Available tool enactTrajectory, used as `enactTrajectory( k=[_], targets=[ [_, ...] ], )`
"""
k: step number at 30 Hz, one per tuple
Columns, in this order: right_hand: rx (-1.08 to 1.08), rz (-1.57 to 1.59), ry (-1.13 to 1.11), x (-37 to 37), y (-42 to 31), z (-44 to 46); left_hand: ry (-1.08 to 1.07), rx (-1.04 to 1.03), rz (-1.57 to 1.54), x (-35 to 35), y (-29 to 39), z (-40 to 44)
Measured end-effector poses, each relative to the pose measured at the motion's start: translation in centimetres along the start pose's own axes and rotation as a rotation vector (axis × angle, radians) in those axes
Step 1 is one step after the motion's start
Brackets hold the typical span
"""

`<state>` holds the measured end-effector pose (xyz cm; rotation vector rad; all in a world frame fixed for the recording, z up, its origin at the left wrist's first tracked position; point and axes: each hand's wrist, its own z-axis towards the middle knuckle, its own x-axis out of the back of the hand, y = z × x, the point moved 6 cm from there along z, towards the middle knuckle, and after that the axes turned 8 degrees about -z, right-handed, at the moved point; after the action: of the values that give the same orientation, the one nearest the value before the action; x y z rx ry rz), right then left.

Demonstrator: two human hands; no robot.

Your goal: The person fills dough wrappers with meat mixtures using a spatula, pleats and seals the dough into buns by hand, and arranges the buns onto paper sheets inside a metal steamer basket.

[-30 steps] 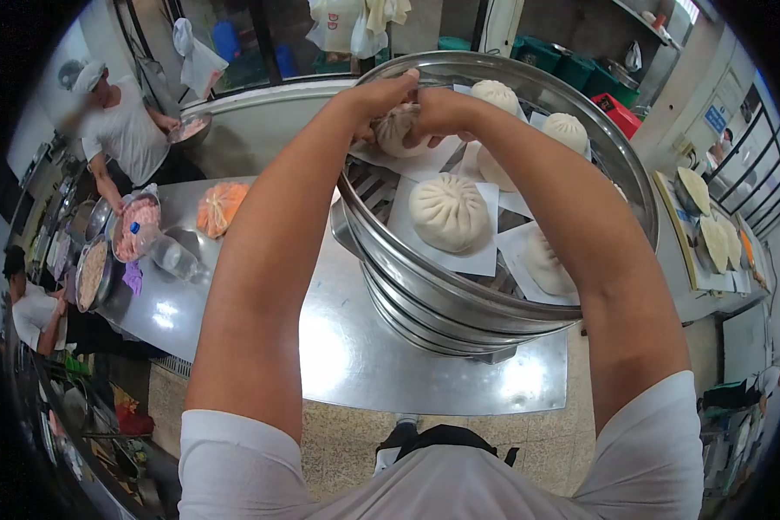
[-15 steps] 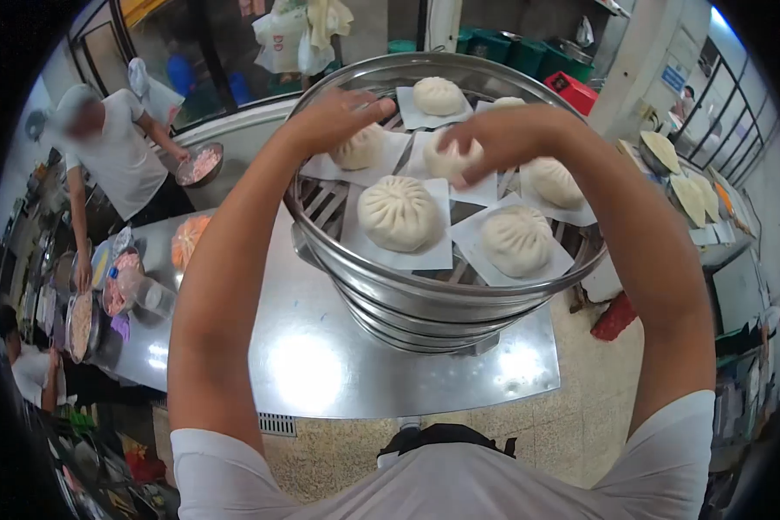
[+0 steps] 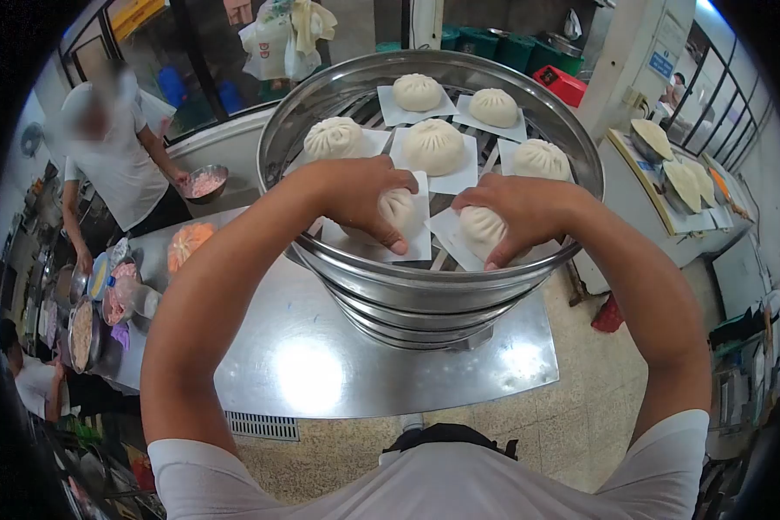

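Note:
My left hand (image 3: 360,201) curls around the front left pleated bun (image 3: 396,210), thumb on its near side and fingers on its far side. Around the front right bun (image 3: 482,229), my right hand (image 3: 529,215) closes the same way. Both buns rest on squares of white paper, partly hidden by my hands. They lie in a round metal steamer tray (image 3: 425,277) at the top of a stack. Behind them are a middle bun (image 3: 433,146), a left bun (image 3: 333,137), a right bun (image 3: 542,160) and two far buns (image 3: 417,92), each on paper.
The stack stands on a shiny steel table (image 3: 269,347). At left, a co-worker (image 3: 117,143) holds a metal bowl (image 3: 206,184) of pink filling. Bowls and a bag of orange food (image 3: 188,244) sit nearby. A side counter (image 3: 637,186) carries covered bowls at right.
Both hands have come down from above the far and middle buns to the two front buns and closed around them. My view has shifted slightly.

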<state>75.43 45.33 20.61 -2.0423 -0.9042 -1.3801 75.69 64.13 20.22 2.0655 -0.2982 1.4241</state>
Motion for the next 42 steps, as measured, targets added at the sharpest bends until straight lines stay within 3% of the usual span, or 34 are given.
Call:
enactTrajectory(
  k=[10,13,15,19,21,24,27,32,37,39,42],
  targets=[
    [0.021,0.050,-0.047,0.4,2.2,0.3,-0.003,0.002,-0.006,0.3,-0.9,1.5],
    [-0.004,-0.025,0.015,2.1,0.8,1.0,-0.065,0.079,-0.297,0.1,-2.3,2.0],
    [0.023,0.149,0.201,4.9,-1.4,2.6,0.003,0.396,-0.605,0.7,-3.4,0.7],
    [0.112,0.062,0.179,3.9,-5.0,6.1,-0.041,0.476,-0.703,0.7,-4.5,-0.7],
    [0.079,0.206,0.019,2.3,-5.9,7.9,-0.024,0.489,-0.712,0.7,-3.9,-1.3],
    [0.009,0.243,0.040,1.8,-6.6,8.4,-0.024,0.561,-0.839,0.1,-3.5,-1.7],
    [-0.002,0.316,0.074,1.6,-6.1,8.9,-0.077,0.397,-0.887,0.0,-2.9,-1.2],
    [0.038,0.402,0.136,2.9,-6.4,6.8,0.006,0.322,-0.914,0.0,-1.9,-1.6],
    [0.056,0.482,0.088,1.8,-5.9,6.8,0.044,0.412,-0.946,-0.9,-1.4,-2.1],
    [0.009,0.467,0.055,2.0,-5.5,6.9,0.151,0.445,-0.812,0.0,-1.3,-2.8],
    [-0.062,0.396,0.122,3.7,-5.1,6.7,0.274,0.446,-0.853,0.7,-3.3,-2.1]
  ],
)
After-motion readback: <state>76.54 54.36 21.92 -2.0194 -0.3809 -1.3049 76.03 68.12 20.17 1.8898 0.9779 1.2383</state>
